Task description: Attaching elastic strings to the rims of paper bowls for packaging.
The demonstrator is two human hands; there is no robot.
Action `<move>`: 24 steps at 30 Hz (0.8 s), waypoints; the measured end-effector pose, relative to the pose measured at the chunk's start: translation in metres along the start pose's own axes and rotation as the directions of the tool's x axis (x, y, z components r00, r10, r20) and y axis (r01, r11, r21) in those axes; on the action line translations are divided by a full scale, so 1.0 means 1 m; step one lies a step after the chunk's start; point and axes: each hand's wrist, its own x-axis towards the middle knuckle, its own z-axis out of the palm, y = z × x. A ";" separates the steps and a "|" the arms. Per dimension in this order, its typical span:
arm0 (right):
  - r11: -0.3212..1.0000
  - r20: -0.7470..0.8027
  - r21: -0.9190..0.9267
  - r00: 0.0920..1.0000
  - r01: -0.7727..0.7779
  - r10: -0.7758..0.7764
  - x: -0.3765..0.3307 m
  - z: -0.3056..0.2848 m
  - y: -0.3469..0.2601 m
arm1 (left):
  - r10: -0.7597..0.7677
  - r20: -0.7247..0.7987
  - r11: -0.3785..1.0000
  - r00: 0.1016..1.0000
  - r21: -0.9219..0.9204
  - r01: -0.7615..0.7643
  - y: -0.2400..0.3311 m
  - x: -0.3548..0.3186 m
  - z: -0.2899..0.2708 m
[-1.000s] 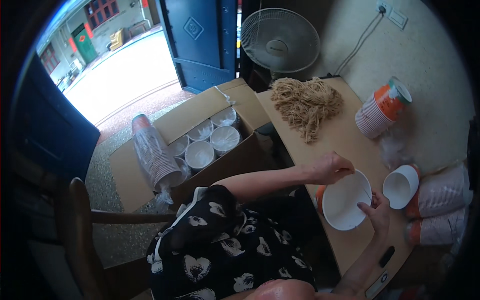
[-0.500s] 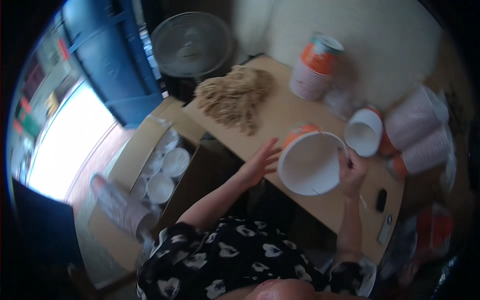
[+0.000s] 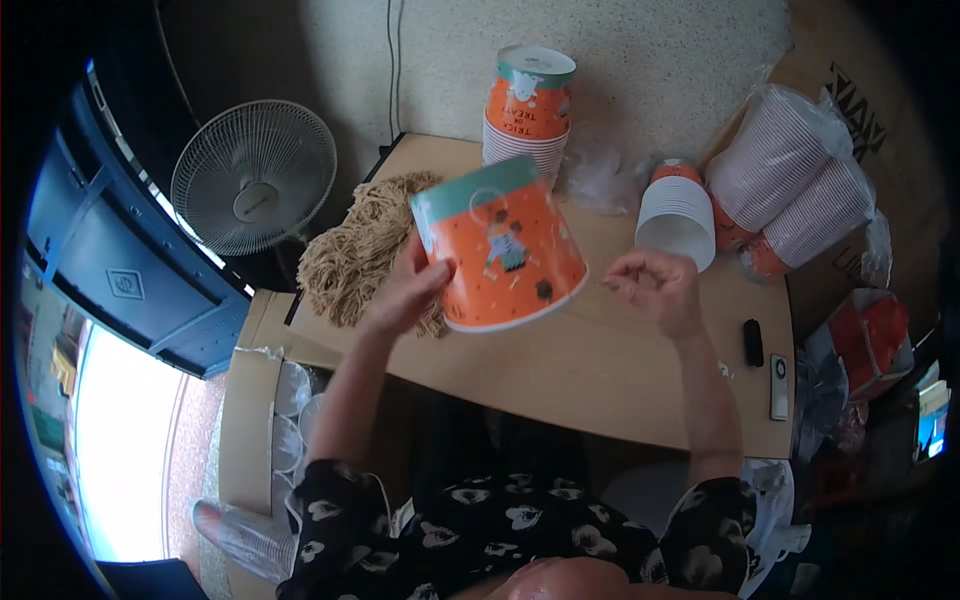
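Note:
An orange paper bucket (image 3: 510, 250) with a green band and small printed figures hangs tilted over the table, its white rim downward. My left hand (image 3: 408, 285) grips it from the left side, thumb on the printed wall. Just right of its rim is my right hand (image 3: 660, 290), fingers pinched together and apart from the bucket. Whatever the pinch holds is too small to make out. Behind my left hand lies a heap of beige twine (image 3: 350, 245). A white stack of paper buckets (image 3: 676, 215) lies on its side beyond my right hand.
An upside-down bucket stack (image 3: 528, 110) stands by the wall. Plastic-wrapped stacks (image 3: 785, 165) lean at the back right. A black object (image 3: 752, 343) and a remote control (image 3: 779, 387) lie on the table (image 3: 560, 385). At left are a fan (image 3: 255, 175) and a carton (image 3: 250, 400).
The bucket has turned from showing its open mouth to rim down, and moved left. My left hand, open before, now grips it. My right hand has left the rim.

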 end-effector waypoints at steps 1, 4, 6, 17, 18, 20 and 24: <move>0.999 0.008 -0.023 0.999 -0.031 0.032 0.014 -0.011 -0.004 | 0.078 -0.002 0.985 0.997 0.156 -0.077 0.023 0.020 0.001; 0.984 -0.122 -0.148 0.986 0.095 -0.113 0.081 -0.030 0.013 | 0.328 0.065 0.874 0.942 0.356 -0.329 0.075 0.086 0.006; 0.926 -0.206 -0.345 0.951 0.151 -0.231 0.140 -0.048 0.015 | 0.472 0.108 0.765 0.875 0.443 -0.467 0.103 0.135 0.009; 0.908 -0.332 -0.418 0.932 -0.005 -0.148 0.305 -0.088 0.166 | 0.743 0.099 0.313 0.662 0.823 -0.474 0.052 0.314 0.016; 0.941 -0.320 -0.331 0.946 -0.071 -0.041 0.299 -0.080 0.174 | 0.725 0.085 0.330 0.684 0.828 -0.453 0.043 0.314 0.014; 0.962 -0.303 -0.259 0.953 -0.090 0.008 0.290 -0.074 0.186 | 0.699 0.069 0.356 0.712 0.830 -0.430 0.029 0.315 0.013; 0.965 -0.299 -0.260 0.954 -0.041 -0.040 0.251 -0.074 0.204 | 0.638 0.055 0.273 0.768 0.916 -0.293 0.006 0.314 0.015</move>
